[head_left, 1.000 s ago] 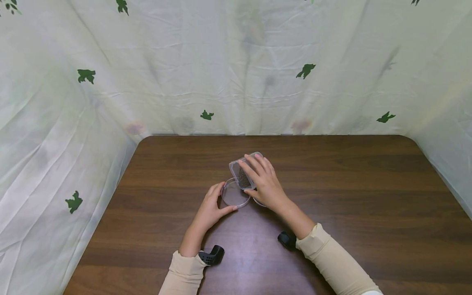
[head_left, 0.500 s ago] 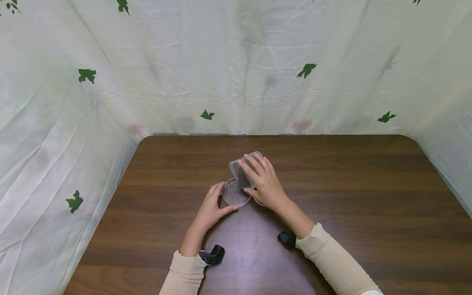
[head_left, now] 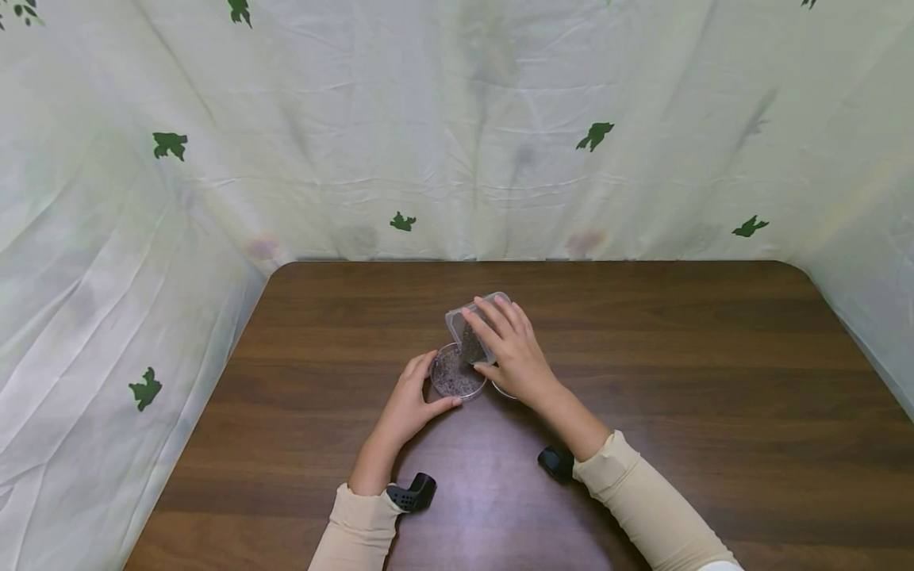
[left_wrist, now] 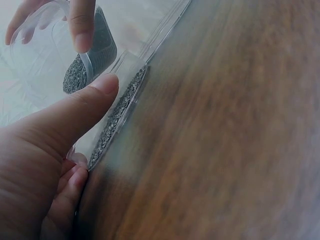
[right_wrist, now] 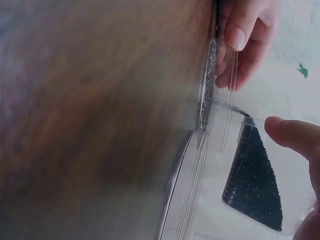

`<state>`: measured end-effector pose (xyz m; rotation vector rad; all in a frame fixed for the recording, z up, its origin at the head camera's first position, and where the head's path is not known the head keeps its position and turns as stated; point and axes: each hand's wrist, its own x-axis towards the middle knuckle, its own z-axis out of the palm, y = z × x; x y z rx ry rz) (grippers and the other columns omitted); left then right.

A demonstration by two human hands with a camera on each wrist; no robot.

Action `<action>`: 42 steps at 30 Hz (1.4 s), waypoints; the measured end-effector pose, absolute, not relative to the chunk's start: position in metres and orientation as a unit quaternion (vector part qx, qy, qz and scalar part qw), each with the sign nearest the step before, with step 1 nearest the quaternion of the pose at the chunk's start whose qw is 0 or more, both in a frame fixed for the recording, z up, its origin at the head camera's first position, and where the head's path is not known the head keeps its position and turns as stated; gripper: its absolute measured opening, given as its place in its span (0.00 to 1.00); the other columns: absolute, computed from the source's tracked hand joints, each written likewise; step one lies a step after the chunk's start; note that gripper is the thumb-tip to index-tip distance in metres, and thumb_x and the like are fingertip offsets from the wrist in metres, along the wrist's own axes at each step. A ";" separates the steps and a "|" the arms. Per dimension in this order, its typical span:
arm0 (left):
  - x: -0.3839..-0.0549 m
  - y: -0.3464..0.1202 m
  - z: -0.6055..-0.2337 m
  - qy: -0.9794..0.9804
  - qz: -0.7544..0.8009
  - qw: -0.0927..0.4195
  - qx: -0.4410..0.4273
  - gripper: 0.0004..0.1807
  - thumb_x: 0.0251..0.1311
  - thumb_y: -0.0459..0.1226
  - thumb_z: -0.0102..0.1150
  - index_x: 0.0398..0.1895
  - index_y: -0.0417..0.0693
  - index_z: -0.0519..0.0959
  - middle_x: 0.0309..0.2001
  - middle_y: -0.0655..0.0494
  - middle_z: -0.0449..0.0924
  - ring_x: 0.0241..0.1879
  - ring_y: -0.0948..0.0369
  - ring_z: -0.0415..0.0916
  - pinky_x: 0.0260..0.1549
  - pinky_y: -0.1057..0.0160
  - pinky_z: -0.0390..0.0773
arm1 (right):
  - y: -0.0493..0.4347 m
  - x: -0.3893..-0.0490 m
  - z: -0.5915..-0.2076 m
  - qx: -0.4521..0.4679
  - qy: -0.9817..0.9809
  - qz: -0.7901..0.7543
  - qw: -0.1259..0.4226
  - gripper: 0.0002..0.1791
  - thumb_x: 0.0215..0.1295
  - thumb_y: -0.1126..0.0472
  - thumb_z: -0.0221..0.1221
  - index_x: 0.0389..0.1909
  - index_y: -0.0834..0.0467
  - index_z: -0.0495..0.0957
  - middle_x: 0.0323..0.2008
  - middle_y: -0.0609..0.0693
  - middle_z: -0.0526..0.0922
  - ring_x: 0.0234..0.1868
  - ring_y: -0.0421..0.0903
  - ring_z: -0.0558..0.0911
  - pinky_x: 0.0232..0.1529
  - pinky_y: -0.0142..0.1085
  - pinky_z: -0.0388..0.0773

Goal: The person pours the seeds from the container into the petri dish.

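Observation:
My left hand (head_left: 407, 406) holds a round clear petri dish (head_left: 451, 390) by its sides on the table, thumb on the near edge and fingers on the far one. Dark grey granules (left_wrist: 111, 127) cover its bottom. Above the dish, my right hand (head_left: 520, 357) grips a clear plastic box (head_left: 455, 320) tilted towards it. More granules (right_wrist: 252, 177) lie banked inside the box, and a thin dark stream (right_wrist: 232, 107) runs from its lowered edge into the dish. A second round clear dish or lid (right_wrist: 182, 192) stands against the first, partly hidden under my right hand.
The brown wooden table (head_left: 678, 341) extends on both sides of the hands. A pale curtain (head_left: 343, 135) with green leaf-like shapes hangs behind it and at the sides. Black wrist bands (head_left: 412, 493) sit at both wrists.
Granules now cover the bottom of the petri dish, which looked bare one second ago. The box is tilted slightly more; both hands have stayed nearly in place.

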<state>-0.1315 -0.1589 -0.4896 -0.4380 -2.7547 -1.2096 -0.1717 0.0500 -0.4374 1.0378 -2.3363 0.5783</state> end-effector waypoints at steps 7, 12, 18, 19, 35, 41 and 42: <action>-0.132 -0.158 -0.489 -0.904 -0.399 0.050 -0.145 0.46 0.40 0.45 0.71 0.62 0.34 0.60 0.58 0.40 0.62 0.57 0.48 0.60 0.54 0.50 0.62 | 0.050 -0.171 -0.437 0.380 -0.861 0.218 0.258 0.52 0.36 0.57 0.74 0.65 0.55 0.57 0.64 0.57 0.56 0.65 0.57 0.51 0.63 0.50 0.43; -0.132 -0.158 -0.489 -0.903 -0.401 0.049 -0.144 0.46 0.40 0.45 0.71 0.62 0.34 0.60 0.58 0.40 0.62 0.57 0.48 0.61 0.54 0.50 0.62 | 0.050 -0.172 -0.437 0.380 -0.860 0.219 0.260 0.52 0.35 0.58 0.74 0.65 0.55 0.57 0.64 0.56 0.56 0.65 0.57 0.51 0.63 0.51 0.44; -0.132 -0.158 -0.489 -0.904 -0.400 0.049 -0.141 0.47 0.40 0.45 0.71 0.62 0.34 0.60 0.58 0.40 0.63 0.56 0.49 0.62 0.54 0.51 0.63 | 0.050 -0.173 -0.438 0.377 -0.863 0.218 0.256 0.52 0.36 0.58 0.74 0.65 0.54 0.56 0.65 0.56 0.55 0.65 0.57 0.50 0.63 0.51 0.43; -0.132 -0.158 -0.489 -0.904 -0.401 0.050 -0.141 0.47 0.40 0.45 0.71 0.62 0.34 0.60 0.58 0.40 0.63 0.56 0.49 0.62 0.54 0.51 0.63 | 0.050 -0.172 -0.438 0.377 -0.863 0.218 0.256 0.52 0.36 0.58 0.73 0.65 0.54 0.56 0.65 0.56 0.55 0.66 0.57 0.50 0.63 0.50 0.43; -0.130 -0.158 -0.486 -0.904 -0.402 0.045 -0.138 0.47 0.40 0.45 0.71 0.62 0.35 0.60 0.58 0.40 0.62 0.55 0.49 0.63 0.53 0.51 0.63 | 0.052 -0.172 -0.437 0.369 -0.867 0.219 0.251 0.52 0.36 0.58 0.73 0.65 0.54 0.56 0.65 0.56 0.55 0.65 0.57 0.50 0.62 0.52 0.44; -0.129 -0.158 -0.484 -0.904 -0.403 0.042 -0.136 0.47 0.39 0.44 0.71 0.62 0.34 0.60 0.58 0.40 0.63 0.56 0.49 0.62 0.54 0.51 0.62 | 0.053 -0.172 -0.438 0.358 -0.870 0.228 0.252 0.53 0.35 0.58 0.74 0.66 0.55 0.55 0.65 0.56 0.56 0.65 0.57 0.51 0.62 0.52 0.45; -0.129 -0.158 -0.484 -0.904 -0.403 0.041 -0.136 0.47 0.39 0.44 0.71 0.62 0.34 0.60 0.58 0.40 0.63 0.56 0.49 0.62 0.54 0.51 0.62 | 0.053 -0.172 -0.438 0.355 -0.870 0.231 0.253 0.54 0.35 0.58 0.74 0.66 0.55 0.55 0.65 0.56 0.56 0.65 0.57 0.51 0.62 0.52 0.46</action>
